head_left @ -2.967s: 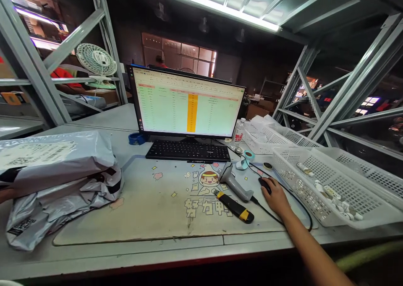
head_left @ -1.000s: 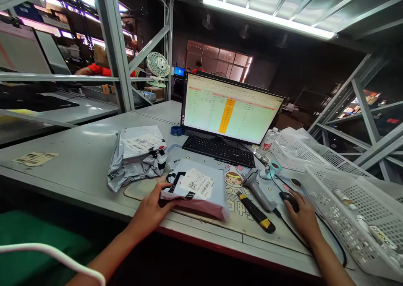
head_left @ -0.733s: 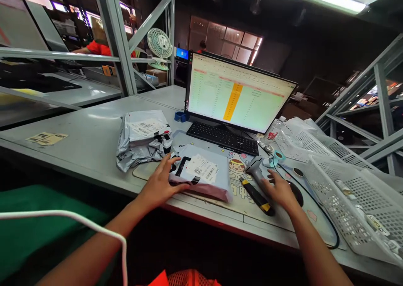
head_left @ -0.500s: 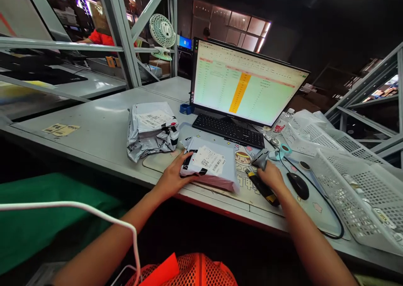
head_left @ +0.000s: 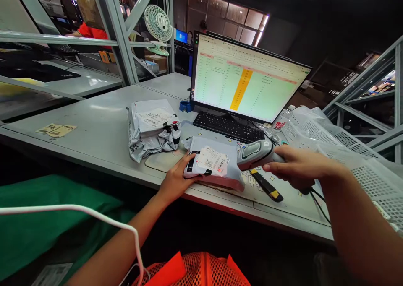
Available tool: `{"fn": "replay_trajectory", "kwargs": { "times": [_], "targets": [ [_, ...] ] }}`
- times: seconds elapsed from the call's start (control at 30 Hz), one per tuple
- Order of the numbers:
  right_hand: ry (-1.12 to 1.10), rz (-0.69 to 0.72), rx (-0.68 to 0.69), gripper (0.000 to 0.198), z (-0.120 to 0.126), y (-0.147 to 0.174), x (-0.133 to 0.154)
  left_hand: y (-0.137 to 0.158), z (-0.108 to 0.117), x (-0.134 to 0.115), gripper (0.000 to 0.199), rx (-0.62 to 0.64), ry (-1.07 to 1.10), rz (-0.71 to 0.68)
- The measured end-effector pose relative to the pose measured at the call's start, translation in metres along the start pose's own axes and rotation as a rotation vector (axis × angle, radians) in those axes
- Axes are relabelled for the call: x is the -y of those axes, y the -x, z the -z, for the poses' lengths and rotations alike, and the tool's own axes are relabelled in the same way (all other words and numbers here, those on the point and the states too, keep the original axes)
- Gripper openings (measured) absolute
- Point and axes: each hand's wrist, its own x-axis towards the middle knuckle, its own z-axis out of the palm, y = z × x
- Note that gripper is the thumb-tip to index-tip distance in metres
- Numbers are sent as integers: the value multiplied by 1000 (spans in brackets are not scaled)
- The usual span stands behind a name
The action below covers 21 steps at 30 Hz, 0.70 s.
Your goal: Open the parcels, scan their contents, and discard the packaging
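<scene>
Parcel (head_left: 231, 156): pale, black-patched, white label (head_left: 213, 160). Left hand (head_left: 176, 179) gripping parcel; right hand (head_left: 297, 165) gripping scanner (head_left: 255, 152). Three o'clock: white basket (head_left: 374, 172), contents mostly hidden.

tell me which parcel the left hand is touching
The flatter parcel nearer the scanner: the left hand touches its edge. The crumpled parcel beside it is untouched.

The right hand (head_left: 291, 167), on the computer mouse a second ago, has lifted the grey barcode scanner (head_left: 256, 150) off the desk mat (head_left: 165, 160) and aims it at the white poly mailer (head_left: 217, 178), whose shipping label (head_left: 214, 160) now shows a reddish glow. That mailer has come onto the mat since three seconds ago, when the left hand (head_left: 176, 180) was on the silvery parcel (head_left: 154, 128) instead.
</scene>
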Motion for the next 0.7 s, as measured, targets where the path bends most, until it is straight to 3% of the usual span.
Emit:
{"fn": "replay_trajectory", "kwargs": {
  "times": [0.07, 0.13, 0.2, 0.33, 0.4, 0.5, 0.6, 0.7],
  "targets": [
    [42, -9, 19, 53, -5, -12, -2, 1, -1, 2, 72, 4, 2, -1],
    [110, -7, -67, 47, -9, -32, -19, 3, -1, 4, 73, -1, -2, 5],
    [253, -62, -261, 42, -16, -57, -49, 3, -2, 5, 74, -13, -16, 7],
    [510, -372, -612, 43, -45, -99, -118, 1, 0, 6, 68, -44, -75, -37],
    [511, -458, -660, 46, -63, -110, -145, 1, 1, 6, 67, -50, -95, -72],
    [528, -475, -662, 52, -77, -114, -168, 0, 3, 6, 67, -40, -105, -121],
    [549, -463, -634, 58, -59, -113, -167, 0, 3, 6, 64, -20, -121, -182],
    [547, -457, -731, 60, -22, -122, -145, -1, 3, 5, 62, 16, -114, -212]
  ]
}}
